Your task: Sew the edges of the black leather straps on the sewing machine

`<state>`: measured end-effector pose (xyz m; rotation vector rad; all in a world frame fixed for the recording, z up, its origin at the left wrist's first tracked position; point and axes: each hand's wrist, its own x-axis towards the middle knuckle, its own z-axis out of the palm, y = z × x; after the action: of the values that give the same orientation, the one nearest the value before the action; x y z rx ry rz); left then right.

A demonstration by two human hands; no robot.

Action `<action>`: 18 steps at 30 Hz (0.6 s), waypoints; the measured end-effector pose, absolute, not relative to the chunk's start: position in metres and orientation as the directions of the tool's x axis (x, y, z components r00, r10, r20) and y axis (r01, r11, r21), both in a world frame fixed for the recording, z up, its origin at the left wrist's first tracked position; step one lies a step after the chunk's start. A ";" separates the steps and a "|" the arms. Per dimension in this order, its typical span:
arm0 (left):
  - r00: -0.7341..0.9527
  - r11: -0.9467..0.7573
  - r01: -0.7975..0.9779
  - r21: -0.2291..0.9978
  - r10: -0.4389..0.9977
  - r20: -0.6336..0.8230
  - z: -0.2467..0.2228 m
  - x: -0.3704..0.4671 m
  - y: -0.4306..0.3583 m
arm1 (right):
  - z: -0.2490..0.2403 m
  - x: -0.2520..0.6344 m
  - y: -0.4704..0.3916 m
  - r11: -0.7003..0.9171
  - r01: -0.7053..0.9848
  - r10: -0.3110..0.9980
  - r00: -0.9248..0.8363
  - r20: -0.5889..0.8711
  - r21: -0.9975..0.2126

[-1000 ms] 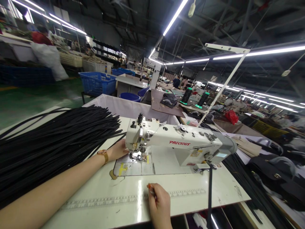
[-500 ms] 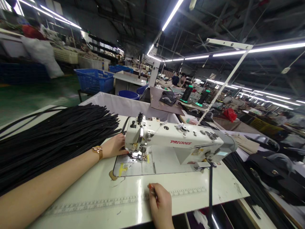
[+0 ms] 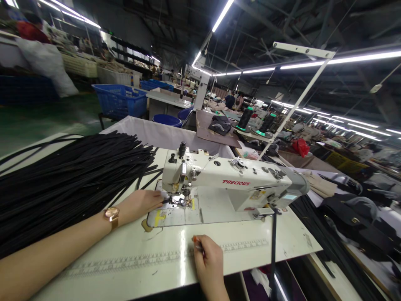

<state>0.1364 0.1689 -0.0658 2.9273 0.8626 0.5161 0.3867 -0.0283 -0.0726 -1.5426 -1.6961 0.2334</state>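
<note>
My left hand (image 3: 147,202), a watch on its wrist, is at the left side of the sewing machine's (image 3: 232,179) head. Its fingertips are pressed together on a short piece of black strap (image 3: 166,201) just left of the presser foot (image 3: 179,201). Part of that strap is hidden by the fingers. Nearer to me, my right hand (image 3: 209,257) is closed above the ruler scale (image 3: 244,246) on the tabletop. From its fingers pokes a small object with an orange tip (image 3: 194,238); its kind is not clear. Left of the machine lies a thick pile of black straps (image 3: 78,175).
Behind the machine stand two black thread cones (image 3: 244,119) and a white thread stand pole (image 3: 294,104). A black strap (image 3: 273,251) hangs down at the right of the machine. Dark bags (image 3: 357,219) lie further right. A blue basket (image 3: 120,101) is beyond the pile.
My left hand has drawn back to the left from close against the machine head. The strap that stuck up behind the head is down by the presser foot. My right hand stays closed, nearly in place.
</note>
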 end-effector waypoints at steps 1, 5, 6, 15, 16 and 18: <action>0.809 -0.855 0.507 0.110 0.516 0.282 -0.067 0.135 0.164 | -0.072 0.387 -0.028 0.238 0.746 0.898 0.074 0.433 -0.622; 0.830 -0.861 0.507 0.041 0.500 0.248 -0.063 0.136 0.152 | -0.071 0.386 -0.028 0.241 0.741 0.901 0.070 0.428 -0.627; 0.833 -0.857 0.515 0.020 0.506 0.222 -0.060 0.138 0.150 | -0.071 0.386 -0.028 0.241 0.742 0.900 0.070 0.430 -0.626; 0.747 -0.747 0.665 -0.019 0.664 0.038 -0.036 0.176 0.110 | -0.075 0.387 -0.028 0.247 0.740 0.899 0.067 0.434 -0.626; 0.731 -0.731 0.682 -0.012 0.682 0.034 -0.035 0.183 0.105 | -0.075 0.387 -0.028 0.247 0.739 0.898 0.068 0.435 -0.627; 0.693 -0.693 0.721 -0.014 0.720 0.043 -0.035 0.197 0.100 | -0.076 0.386 -0.028 0.245 0.737 0.896 0.076 0.438 -0.629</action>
<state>0.1972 0.0996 -0.0355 2.9171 1.2414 0.0536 0.3862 -0.0282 -0.0756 -1.5264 -1.6931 0.2418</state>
